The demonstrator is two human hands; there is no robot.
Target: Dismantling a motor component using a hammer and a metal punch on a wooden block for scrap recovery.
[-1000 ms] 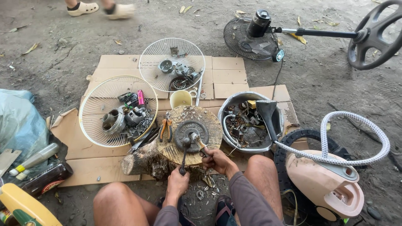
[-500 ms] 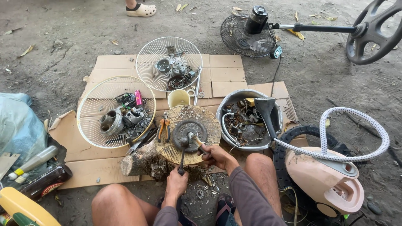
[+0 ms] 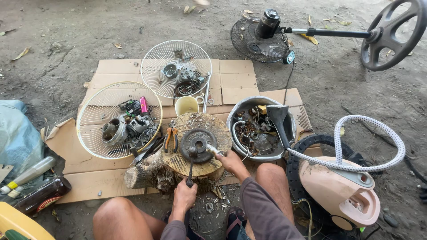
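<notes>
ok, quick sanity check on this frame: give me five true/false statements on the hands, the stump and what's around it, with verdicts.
1. The left hand grips a dark tool handle that points up at the round metal part. True.
2. The round metal part lies on a tree stump. True.
3. The orange-handled pliers are in the right hand. False: they lie on the stump, left of the part; the right hand is at the part's right edge.
4. The metal bowl is empty. False: it holds scrap parts and wire.
5. Both white fan guards hold parts. True.
</notes>
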